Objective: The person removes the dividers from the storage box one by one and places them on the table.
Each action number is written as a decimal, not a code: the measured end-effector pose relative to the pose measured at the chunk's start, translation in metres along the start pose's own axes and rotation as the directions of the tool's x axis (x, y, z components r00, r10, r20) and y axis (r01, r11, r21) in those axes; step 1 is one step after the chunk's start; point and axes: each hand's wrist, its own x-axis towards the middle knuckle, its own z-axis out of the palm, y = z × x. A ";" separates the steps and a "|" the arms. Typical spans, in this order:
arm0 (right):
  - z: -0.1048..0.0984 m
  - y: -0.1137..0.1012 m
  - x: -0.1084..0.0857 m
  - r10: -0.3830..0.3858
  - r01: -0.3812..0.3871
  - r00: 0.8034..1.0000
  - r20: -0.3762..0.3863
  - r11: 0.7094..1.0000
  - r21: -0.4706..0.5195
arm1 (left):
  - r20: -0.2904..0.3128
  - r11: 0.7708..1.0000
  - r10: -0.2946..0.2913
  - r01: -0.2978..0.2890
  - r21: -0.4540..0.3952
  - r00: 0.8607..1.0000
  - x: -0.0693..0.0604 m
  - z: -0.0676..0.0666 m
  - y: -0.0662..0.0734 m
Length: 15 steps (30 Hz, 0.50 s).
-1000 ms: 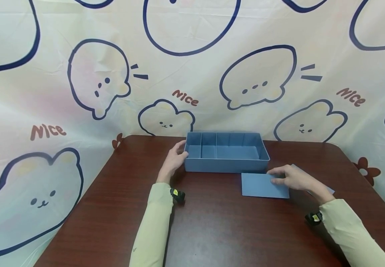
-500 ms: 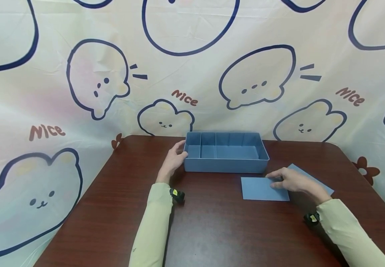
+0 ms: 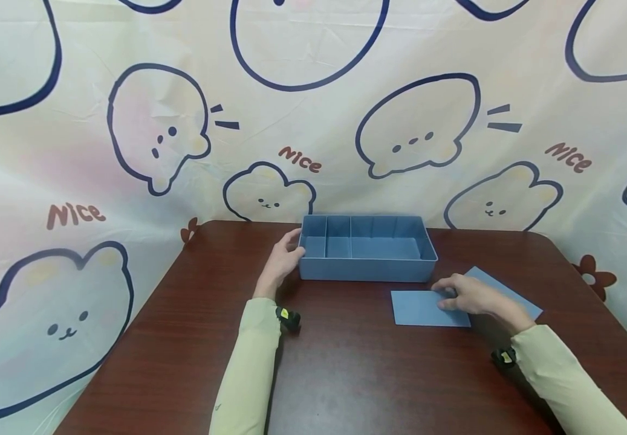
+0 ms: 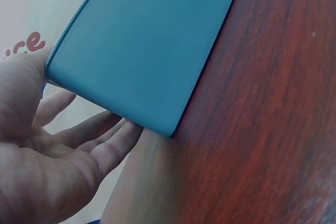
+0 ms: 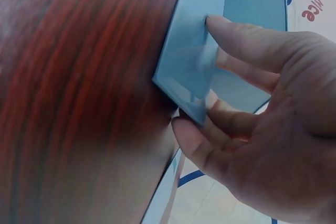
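In the head view a blue compartment box (image 3: 367,270) stands open-topped at the back of the table, with dividers at its left end. My left hand (image 3: 280,260) holds its left end, thumb at the rim. In the left wrist view, the fingers (image 4: 113,148) lie against the box's end wall. Right of centre, a flat blue panel (image 3: 419,308) lies in front of the box. My right hand (image 3: 471,294) grips its right end, fingers curled around the edge. In the right wrist view the thumb (image 5: 247,38) touches the panel's glossy top; some fingertips are hidden behind it.
A second flat blue panel (image 3: 509,293) lies at an angle, partly covered by my right hand and wrist. The brown wooden table (image 3: 346,374) ends at the back against a printed cloth (image 3: 335,121), which also hangs along both sides.
The panel in my right hand has shifted slightly nearer to me, away from the box, mostly in the first half second. My left hand and the box have stayed in place.
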 end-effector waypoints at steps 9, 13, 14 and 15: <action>0.002 -0.007 0.000 0.010 -0.013 0.999 -0.046 0.997 -0.071 | -0.002 1.000 0.007 -0.007 0.004 1.000 0.001 0.000 -0.001; 0.002 -0.008 0.000 -0.015 0.012 0.999 -0.048 0.997 -0.077 | -0.005 1.000 0.003 -0.003 -0.001 1.000 0.001 0.000 -0.001; 0.001 -0.008 0.000 -0.026 0.022 0.999 -0.046 0.997 -0.078 | -0.005 1.000 0.000 0.000 -0.004 1.000 0.001 0.000 -0.001; 0.001 -0.009 0.000 -0.033 0.029 0.998 -0.044 0.996 -0.079 | -0.005 1.000 0.000 0.000 -0.009 1.000 0.001 0.000 0.000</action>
